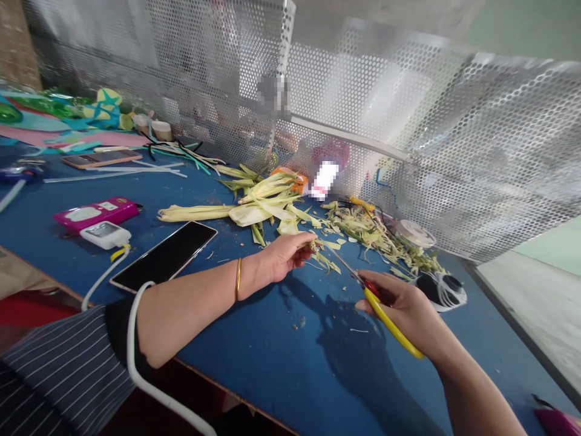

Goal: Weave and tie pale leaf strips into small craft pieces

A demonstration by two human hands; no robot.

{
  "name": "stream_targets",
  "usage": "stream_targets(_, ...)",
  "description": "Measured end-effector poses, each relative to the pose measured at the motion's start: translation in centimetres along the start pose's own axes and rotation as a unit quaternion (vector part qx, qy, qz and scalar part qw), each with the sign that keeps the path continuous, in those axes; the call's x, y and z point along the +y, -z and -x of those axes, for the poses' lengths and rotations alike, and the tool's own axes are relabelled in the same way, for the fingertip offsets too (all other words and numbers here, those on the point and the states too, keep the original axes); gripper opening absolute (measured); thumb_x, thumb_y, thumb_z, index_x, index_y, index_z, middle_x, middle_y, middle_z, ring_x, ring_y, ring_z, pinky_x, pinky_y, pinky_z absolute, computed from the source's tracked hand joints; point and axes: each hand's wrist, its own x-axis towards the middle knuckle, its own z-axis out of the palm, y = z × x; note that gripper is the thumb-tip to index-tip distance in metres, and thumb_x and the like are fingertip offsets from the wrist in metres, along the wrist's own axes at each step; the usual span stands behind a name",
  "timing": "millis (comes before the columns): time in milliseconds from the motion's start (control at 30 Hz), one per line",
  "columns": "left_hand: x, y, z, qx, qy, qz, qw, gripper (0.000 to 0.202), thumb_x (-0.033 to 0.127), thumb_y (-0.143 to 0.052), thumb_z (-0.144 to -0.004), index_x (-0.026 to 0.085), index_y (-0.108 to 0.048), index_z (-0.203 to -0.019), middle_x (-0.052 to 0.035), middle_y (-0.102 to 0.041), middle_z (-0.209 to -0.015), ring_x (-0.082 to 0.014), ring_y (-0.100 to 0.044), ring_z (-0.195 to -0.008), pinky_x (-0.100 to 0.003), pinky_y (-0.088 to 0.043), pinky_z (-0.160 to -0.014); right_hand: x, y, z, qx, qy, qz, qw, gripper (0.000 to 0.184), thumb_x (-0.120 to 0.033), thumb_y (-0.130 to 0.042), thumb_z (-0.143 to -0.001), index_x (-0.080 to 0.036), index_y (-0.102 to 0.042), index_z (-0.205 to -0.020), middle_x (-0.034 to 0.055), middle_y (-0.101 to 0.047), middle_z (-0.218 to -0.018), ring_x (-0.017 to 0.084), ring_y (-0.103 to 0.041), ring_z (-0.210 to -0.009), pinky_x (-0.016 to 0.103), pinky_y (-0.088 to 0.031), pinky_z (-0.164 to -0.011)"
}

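Observation:
My right hand (pixel 408 309) grips scissors (pixel 373 297) with yellow and red handles, their thin blades pointing up and left to the fingertips of my left hand. My left hand (pixel 288 254), with a gold bangle at the wrist, has thumb and fingers pinched together. Between them shows a small bit of pale green corn husk (pixel 313 245), close to the scissor tips and partly hidden by the fingers. Just beyond this hand lie long pale corn husks (pixel 263 209) in a loose pile. Cut husk scraps (pixel 336 245) are scattered around the blades.
A heap of shredded husk (pixel 376 236) lies at the back right, near a white roll (pixel 415 233) and a black spool with white cord (pixel 440 290). A phone (pixel 166 257) and a magenta device (pixel 97 213) rest at left. A perforated metal screen (pixel 354 91) borders the blue table.

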Motion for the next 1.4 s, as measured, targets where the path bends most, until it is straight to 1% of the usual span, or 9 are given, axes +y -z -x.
stream_targets(133, -0.1, 0.0, -0.1, -0.006, 0.001, 0.001, 1.0, 0.016, 0.028, -0.069, -0.08, 0.014, -0.066, -0.072, 0.0014, -0.057, -0.059, -0.0057, -0.049, -0.05, -0.02, -0.031, -0.046, -0.5, -0.1, 0.0, 0.009, 0.006, 0.009, 1.0, 0.055, -0.051, -0.074, -0.074, -0.024, -0.07, -0.121, 0.008, -0.071, -0.101, 0.027, -0.066, -0.086, 0.036, -0.055, -0.076)
stream_targets(233, -0.1, 0.0, 0.0, -0.014, 0.003, 0.001, 1.0, 0.016, 0.027, -0.069, -0.08, 0.013, -0.067, -0.073, 0.001, -0.058, -0.06, -0.0056, -0.05, -0.05, -0.02, -0.031, -0.046, -0.7, -0.2, 0.0, 0.015, 0.005, 0.014, 1.0, 0.054, -0.051, -0.074, -0.074, -0.023, -0.071, -0.119, 0.0083, -0.072, -0.102, 0.027, -0.066, -0.087, 0.035, -0.054, -0.076)
stream_targets(467, -0.1, 0.1, -0.1, -0.007, -0.006, -0.005, 1.0, 0.016, 0.028, -0.068, -0.081, 0.013, -0.067, -0.075, 0.0012, -0.057, -0.061, -0.0054, -0.05, -0.052, -0.018, -0.032, -0.045, -0.8, 0.0, -0.1, -0.002, 0.002, 0.016, 1.0, 0.055, -0.055, -0.071, -0.077, -0.023, -0.068, -0.122, 0.0078, -0.07, -0.102, 0.025, -0.065, -0.086, 0.034, -0.053, -0.075)
stream_targets(700, -0.3, 0.2, -0.3, -0.008, -0.02, -0.008, 1.0, 0.015, 0.027, -0.069, -0.079, 0.013, -0.067, -0.073, -0.0006, -0.061, -0.067, -0.0057, -0.052, -0.054, -0.018, -0.032, -0.046, -1.0, 0.2, 0.0, 0.004, 0.03, 0.05, 0.998, 0.052, -0.056, -0.068, -0.079, -0.022, -0.071, -0.118, 0.0062, -0.069, -0.086, 0.021, -0.062, -0.074, 0.03, -0.05, -0.065)
stream_targets(900, -0.1, 0.1, -0.2, -0.006, -0.016, -0.013, 1.0, 0.016, 0.028, -0.069, -0.08, 0.013, -0.069, -0.075, 0.0, -0.06, -0.066, -0.0058, -0.05, -0.054, -0.02, -0.032, -0.047, -1.0, 0.1, 0.0, 0.016, 0.058, 0.059, 0.996, 0.05, -0.056, -0.066, -0.081, -0.02, -0.071, -0.117, 0.0064, -0.071, -0.089, 0.021, -0.064, -0.076, 0.028, -0.052, -0.065)
stream_targets(1067, -0.1, 0.1, -0.2, -0.01, -0.014, -0.013, 1.0, 0.015, 0.027, -0.069, -0.08, 0.013, -0.069, -0.073, 0.0003, -0.06, -0.066, -0.0062, -0.051, -0.055, -0.02, -0.032, -0.048, -1.1, 0.2, 0.0, 0.022, 0.075, 0.077, 0.994, 0.047, -0.053, -0.065, -0.083, -0.021, -0.072, -0.116, 0.005, -0.069, -0.082, 0.02, -0.063, -0.072, 0.025, -0.05, -0.061)
stream_targets(1200, -0.1, 0.2, -0.2, -0.01, -0.011, -0.012, 1.0, 0.015, 0.028, -0.069, -0.081, 0.013, -0.07, -0.076, -0.0006, -0.061, -0.069, -0.0063, -0.052, -0.057, -0.02, -0.032, -0.048, -1.2, 0.2, 0.0, 0.031, 0.078, 0.075, 0.994, 0.046, -0.053, -0.066, -0.082, -0.02, -0.074, -0.113, 0.0035, -0.068, -0.077, 0.018, -0.061, -0.066, 0.025, -0.049, -0.058)
stream_targets(1300, -0.2, 0.2, -0.4, -0.01, -0.012, -0.008, 1.0, 0.015, 0.028, -0.07, -0.08, 0.014, -0.07, -0.077, -0.0019, -0.064, -0.073, -0.007, -0.053, -0.059, -0.02, -0.033, -0.049, -1.4, 0.1, 0.0, 0.035, 0.073, 0.071, 0.994, 0.046, -0.054, -0.066, -0.081, -0.021, -0.074, -0.112, 0.0035, -0.069, -0.079, 0.018, -0.062, -0.068, 0.024, -0.049, -0.059)
stream_targets(1400, -0.3, 0.4, -0.6, -0.015, -0.018, -0.011, 1.0, 0.017, 0.03, -0.071, -0.079, 0.013, -0.07, -0.077, -0.0013, -0.062, -0.07, -0.0072, -0.053, -0.059, -0.02, -0.033, -0.049, -1.3, 0.1, 0.0, 0.04, 0.072, 0.079, 0.993, 0.048, -0.055, -0.065, -0.081, -0.02, -0.073, -0.113, 0.0034, -0.069, -0.079, 0.019, -0.063, -0.069, 0.025, -0.048, -0.059)
